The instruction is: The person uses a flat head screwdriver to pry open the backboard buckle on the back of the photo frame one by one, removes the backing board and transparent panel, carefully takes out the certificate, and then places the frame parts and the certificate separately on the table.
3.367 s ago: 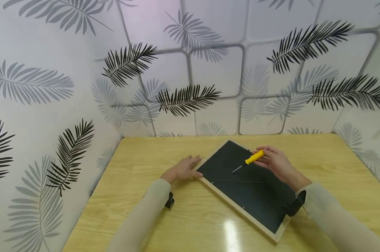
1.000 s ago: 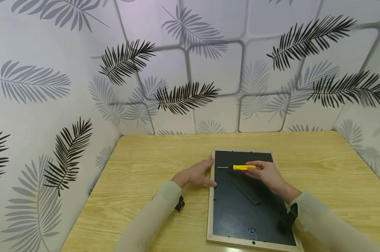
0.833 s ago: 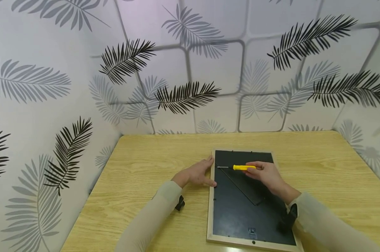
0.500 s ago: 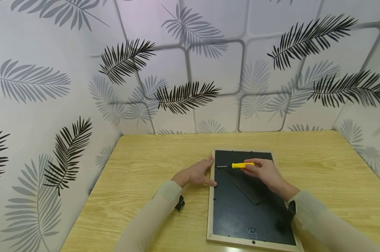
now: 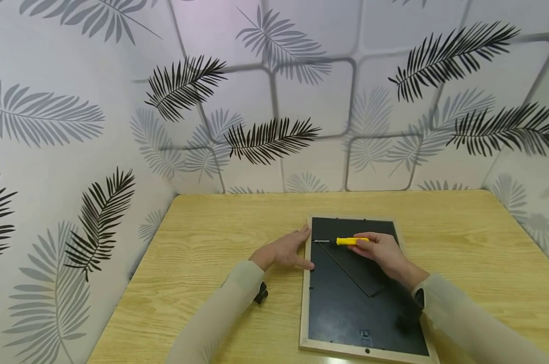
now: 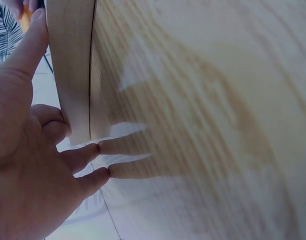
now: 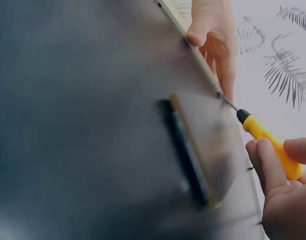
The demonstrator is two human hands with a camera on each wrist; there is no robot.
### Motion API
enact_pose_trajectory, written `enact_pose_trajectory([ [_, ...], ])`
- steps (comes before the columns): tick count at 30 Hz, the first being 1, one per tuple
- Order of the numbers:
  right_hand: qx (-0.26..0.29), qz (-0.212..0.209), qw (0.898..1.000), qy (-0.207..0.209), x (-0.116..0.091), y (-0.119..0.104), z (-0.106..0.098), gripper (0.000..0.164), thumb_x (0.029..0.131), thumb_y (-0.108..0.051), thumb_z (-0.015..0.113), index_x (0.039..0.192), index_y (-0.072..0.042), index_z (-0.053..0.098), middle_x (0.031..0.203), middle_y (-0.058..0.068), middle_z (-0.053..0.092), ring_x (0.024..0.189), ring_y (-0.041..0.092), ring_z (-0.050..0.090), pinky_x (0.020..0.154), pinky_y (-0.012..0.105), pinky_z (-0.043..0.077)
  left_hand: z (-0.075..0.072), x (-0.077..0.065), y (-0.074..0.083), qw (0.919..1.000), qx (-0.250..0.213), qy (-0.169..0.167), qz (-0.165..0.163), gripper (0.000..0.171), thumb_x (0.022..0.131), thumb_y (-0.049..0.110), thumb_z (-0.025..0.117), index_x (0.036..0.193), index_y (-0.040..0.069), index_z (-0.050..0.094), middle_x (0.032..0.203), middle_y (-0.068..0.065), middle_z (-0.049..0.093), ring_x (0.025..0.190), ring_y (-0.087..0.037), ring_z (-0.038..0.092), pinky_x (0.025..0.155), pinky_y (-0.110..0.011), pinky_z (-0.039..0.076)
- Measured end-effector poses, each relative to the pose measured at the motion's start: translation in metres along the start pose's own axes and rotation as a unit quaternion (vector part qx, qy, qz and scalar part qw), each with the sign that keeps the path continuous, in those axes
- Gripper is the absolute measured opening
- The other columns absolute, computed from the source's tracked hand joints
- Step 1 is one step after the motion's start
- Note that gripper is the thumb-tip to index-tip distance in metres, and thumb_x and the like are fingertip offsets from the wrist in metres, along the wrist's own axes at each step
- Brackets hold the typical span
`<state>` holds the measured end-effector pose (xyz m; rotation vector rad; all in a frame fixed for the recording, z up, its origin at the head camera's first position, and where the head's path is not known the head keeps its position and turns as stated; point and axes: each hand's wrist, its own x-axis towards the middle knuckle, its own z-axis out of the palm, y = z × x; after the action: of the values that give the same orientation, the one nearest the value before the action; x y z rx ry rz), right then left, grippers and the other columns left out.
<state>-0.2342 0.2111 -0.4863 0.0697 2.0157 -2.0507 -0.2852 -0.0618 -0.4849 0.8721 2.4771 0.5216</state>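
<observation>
A picture frame [image 5: 304, 308] lies back side up on the table, pale wood round a black backing board [image 5: 338, 313]. My left hand [image 5: 284, 248] steadies its left side, thumb on the rim, other fingers spread against the outer side. My right hand [image 5: 380, 250] holds a yellow-handled screwdriver [image 5: 352, 241] between thumb and fingers. The screwdriver's thin metal shaft [image 5: 322, 241] points left, its tip right at the rim's inner edge, by a small dark tab. In the right wrist view, the screwdriver [image 7: 265, 137] reaches the rim just below my left hand [image 7: 215, 40].
A black stand flap [image 5: 358, 273] crosses the backing slantwise; it shows blurred in the right wrist view. Small dark tabs sit along the rim, and a metal hanger [image 5: 364, 334] near the front edge. Behind the wooden table [image 5: 219, 227] rises a leaf-patterned wall [image 5: 301, 167].
Since the oldest frame, the picture frame has turned from slanted to nearly square-on, and the screwdriver tip has moved left to its rim. Over the last second the right hand shifts only slightly.
</observation>
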Motion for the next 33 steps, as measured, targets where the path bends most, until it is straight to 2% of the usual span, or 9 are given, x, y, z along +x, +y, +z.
enact_pose_trajectory([
  [3,-0.062,-0.033,0.997,0.014,0.000,-0.005,0.005,0.039,0.095,-0.005,0.056,0.128,0.016,0.048,0.116,0.026,0.058,0.095,0.023,0.066,0.082,0.030,0.051,0.000,0.000,-0.001,1.0000,-0.003,0.002,-0.001,0.105,0.082,0.050,0.068,0.153,0.011,0.001,0.158,-0.003,-0.007,0.143,-0.027,0.003,0.113,-0.038,0.014],
  [8,-0.154,-0.079,0.984,0.033,-0.002,-0.018,0.017,0.034,0.095,-0.007,0.057,0.122,0.014,0.055,0.116,0.029,0.058,0.098,0.033,0.065,0.079,0.030,0.052,0.000,-0.001,-0.001,1.0000,-0.001,0.001,-0.002,0.104,0.083,0.049,0.068,0.153,0.011,0.001,0.158,-0.003,-0.007,0.143,-0.027,0.004,0.113,-0.038,0.014],
  [11,-0.194,-0.098,0.975,0.044,-0.002,-0.026,0.023,0.032,0.095,-0.009,0.058,0.120,0.012,0.058,0.114,0.029,0.059,0.095,0.030,0.066,0.076,0.028,0.053,0.000,-0.001,-0.001,1.0000,0.004,0.003,0.001,0.104,0.083,0.050,0.068,0.153,0.010,0.002,0.158,-0.004,-0.006,0.143,-0.028,0.005,0.113,-0.037,0.014],
  [16,-0.264,-0.135,0.953,0.054,0.002,-0.036,0.031,0.031,0.095,-0.013,0.059,0.116,0.009,0.062,0.109,0.026,0.062,0.089,0.026,0.068,0.071,0.024,0.054,0.001,0.001,-0.003,1.0000,0.008,0.005,0.001,0.104,0.083,0.051,0.067,0.152,0.010,0.001,0.158,-0.005,-0.006,0.143,-0.028,0.005,0.113,-0.038,0.014],
  [22,-0.311,-0.155,0.936,0.051,0.008,-0.050,0.041,0.031,0.095,-0.016,0.059,0.116,0.006,0.062,0.105,0.022,0.065,0.087,0.025,0.068,0.069,0.025,0.054,0.002,0.002,-0.003,1.0000,0.004,0.003,0.000,0.105,0.082,0.053,0.066,0.153,0.010,0.001,0.158,-0.005,-0.005,0.143,-0.028,0.005,0.113,-0.038,0.014],
  [27,-0.309,-0.163,0.936,0.038,0.011,-0.057,0.048,0.033,0.096,-0.015,0.057,0.122,0.006,0.059,0.106,0.024,0.064,0.089,0.026,0.068,0.071,0.028,0.054,0.002,0.002,-0.002,1.0000,0.002,0.005,-0.003,0.106,0.081,0.054,0.067,0.153,0.011,0.002,0.158,-0.004,-0.004,0.143,-0.027,0.006,0.113,-0.038,0.014],
  [30,-0.288,-0.157,0.944,0.029,0.012,-0.056,0.047,0.037,0.097,-0.016,0.055,0.128,0.005,0.054,0.109,0.025,0.062,0.092,0.028,0.067,0.072,0.028,0.054,0.002,0.001,-0.003,0.9999,0.006,0.008,-0.006,0.106,0.080,0.055,0.066,0.153,0.011,0.003,0.158,-0.003,-0.004,0.143,-0.027,0.007,0.113,-0.038,0.014],
  [33,-0.249,-0.142,0.958,0.014,0.012,-0.053,0.045,0.042,0.099,-0.019,0.051,0.134,0.004,0.049,0.115,0.026,0.058,0.097,0.030,0.065,0.076,0.028,0.053,0.002,0.001,-0.005,0.9998,0.010,0.012,-0.008,0.106,0.080,0.057,0.065,0.153,0.011,0.004,0.158,-0.003,-0.003,0.143,-0.026,0.008,0.113,-0.038,0.015],
])
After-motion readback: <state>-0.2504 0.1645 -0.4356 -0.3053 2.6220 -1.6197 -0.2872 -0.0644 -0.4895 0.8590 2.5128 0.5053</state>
